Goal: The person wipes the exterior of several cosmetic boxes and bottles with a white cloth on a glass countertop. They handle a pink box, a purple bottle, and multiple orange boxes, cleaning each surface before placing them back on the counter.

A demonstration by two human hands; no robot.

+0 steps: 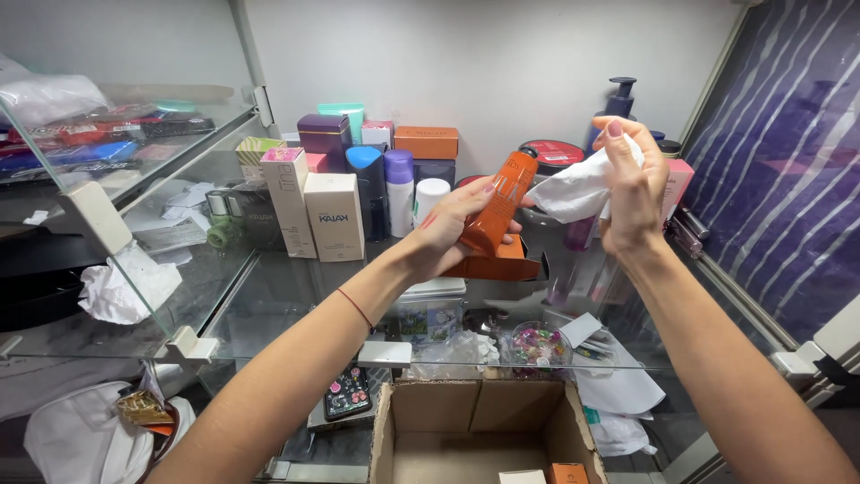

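Note:
My left hand (446,235) grips an orange tube (499,204) near its lower end and holds it tilted, cap end up, over a glass shelf (296,300). My right hand (634,184) holds a crumpled white cloth (573,190) whose free end reaches the tube's top. An open orange carton (503,263) lies on the shelf just under the tube.
Cosmetic boxes (333,215), bottles (399,190) and a pump bottle (617,100) stand along the shelf's back by the white wall. An open cardboard box (475,435) sits below, front centre. A side glass shelf (107,170) with packets is at left, with crumpled paper (124,285) beneath it. A purple patterned panel (788,161) bounds the right.

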